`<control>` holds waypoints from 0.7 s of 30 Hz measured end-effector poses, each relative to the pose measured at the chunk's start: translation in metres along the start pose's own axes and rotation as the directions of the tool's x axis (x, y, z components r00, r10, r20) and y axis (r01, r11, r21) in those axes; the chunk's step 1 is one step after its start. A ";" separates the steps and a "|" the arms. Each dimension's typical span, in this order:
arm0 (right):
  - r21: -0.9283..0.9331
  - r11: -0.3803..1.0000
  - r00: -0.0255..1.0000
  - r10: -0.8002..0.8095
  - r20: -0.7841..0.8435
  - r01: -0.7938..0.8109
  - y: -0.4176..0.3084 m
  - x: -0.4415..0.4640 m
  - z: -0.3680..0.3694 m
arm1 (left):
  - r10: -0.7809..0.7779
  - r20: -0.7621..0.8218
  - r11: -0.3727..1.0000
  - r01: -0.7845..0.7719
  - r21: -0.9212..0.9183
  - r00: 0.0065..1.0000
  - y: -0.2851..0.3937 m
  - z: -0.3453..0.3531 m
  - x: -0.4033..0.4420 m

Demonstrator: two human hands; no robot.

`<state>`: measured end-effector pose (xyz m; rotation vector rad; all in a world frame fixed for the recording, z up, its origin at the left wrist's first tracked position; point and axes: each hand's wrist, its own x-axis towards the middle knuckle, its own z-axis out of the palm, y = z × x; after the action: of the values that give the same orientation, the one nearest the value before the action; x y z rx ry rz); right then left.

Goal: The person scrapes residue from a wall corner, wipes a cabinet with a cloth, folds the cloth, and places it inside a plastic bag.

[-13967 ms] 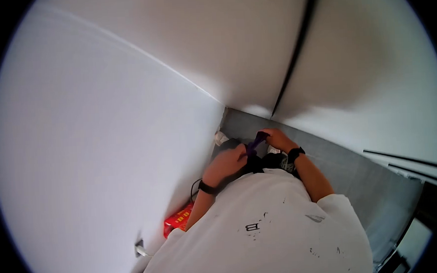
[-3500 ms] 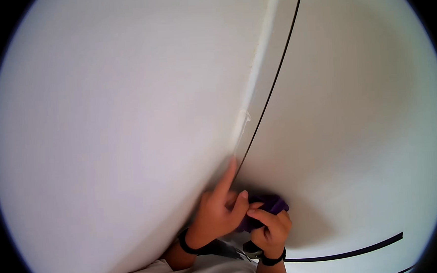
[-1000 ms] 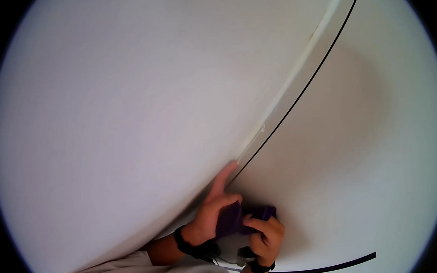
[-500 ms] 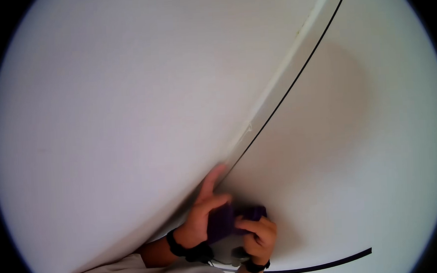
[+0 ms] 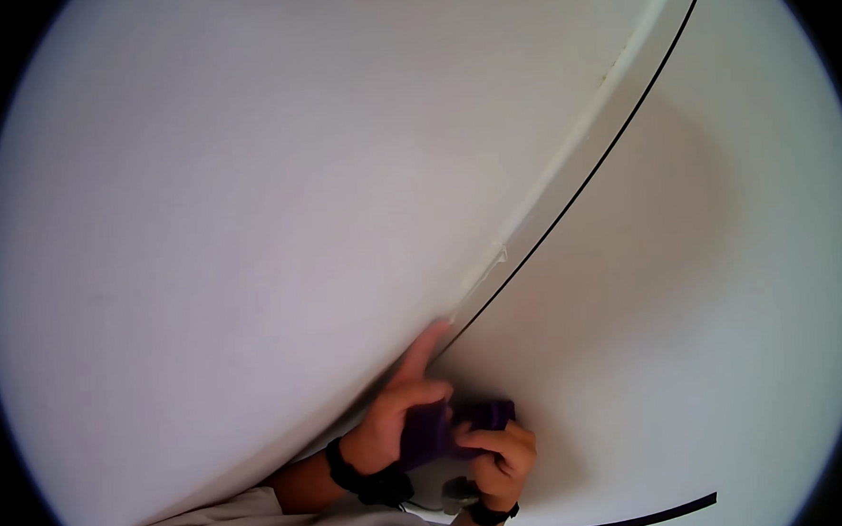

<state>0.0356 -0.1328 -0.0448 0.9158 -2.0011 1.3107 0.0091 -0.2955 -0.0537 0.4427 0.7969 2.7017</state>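
A dark purple cloth (image 5: 424,435) stretches between my two hands. My left hand (image 5: 382,429) grips one part of it with the thumb bent over, while the index finger reaches up to the pale seam (image 5: 554,165) where two white surfaces meet. That fingertip is at the seam's lower visible end, close to a thin black cable (image 5: 583,180). On the right, my right hand (image 5: 507,454) has its fingers curled round the other part of the cloth. Some fingers of both hands are hidden behind the cloth.
White wall surfaces (image 5: 246,196) fill most of the view. A ragged whitish bit (image 5: 501,253) sticks out from the seam. Black bands circle both wrists, and a dark round object (image 5: 460,494) sits between the wrists. A black curved strip (image 5: 625,522) runs along the bottom.
The seam and cable have shifted a little to the right and down in view. My left index fingertip has moved slightly right. Both hands keep their hold on the cloth.
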 end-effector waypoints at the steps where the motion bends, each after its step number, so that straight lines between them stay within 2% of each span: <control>1: 0.000 1.000 1.000 -0.002 0.001 0.002 -0.003 0.002 0.001 | 0.003 0.026 1.000 -0.003 -0.003 1.000 0.002 0.000 -0.002; 6: 0.006 1.000 1.000 -0.022 0.001 0.022 -0.010 0.007 0.001 | 0.013 0.048 1.000 -0.013 -0.010 0.999 0.005 0.005 -0.004; 9: 0.008 1.000 1.000 -0.022 -0.004 0.022 -0.013 0.007 0.003 | 0.010 0.012 0.998 -0.011 0.060 1.000 0.003 0.005 -0.005; 12: -0.042 0.999 1.000 -0.023 0.006 0.023 -0.016 0.007 0.002 | 0.019 0.009 0.999 -0.019 0.044 1.000 0.005 0.007 -0.008; 16: -0.006 1.000 1.000 -0.023 -0.006 0.023 -0.018 0.011 0.006 | 0.086 0.097 0.996 -0.082 -0.045 0.992 0.010 0.006 -0.007; 18: -0.066 0.997 0.999 -0.044 0.020 0.045 -0.018 0.011 0.006 | 0.089 0.111 0.995 -0.083 -0.052 0.990 0.014 0.007 -0.008; 20: -0.074 0.996 0.999 -0.039 0.023 0.040 -0.023 0.013 0.007 | 0.045 0.042 0.996 -0.048 0.078 0.998 0.020 0.010 -0.008; 21: -0.084 0.996 0.999 -0.035 0.027 0.037 -0.021 0.013 0.009 | 0.040 0.043 0.996 -0.043 0.078 0.998 0.019 0.006 -0.006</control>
<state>0.0436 -0.1501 -0.0265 0.9289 -2.0336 1.1905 0.0133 -0.3100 -0.0390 0.5367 0.8949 2.6968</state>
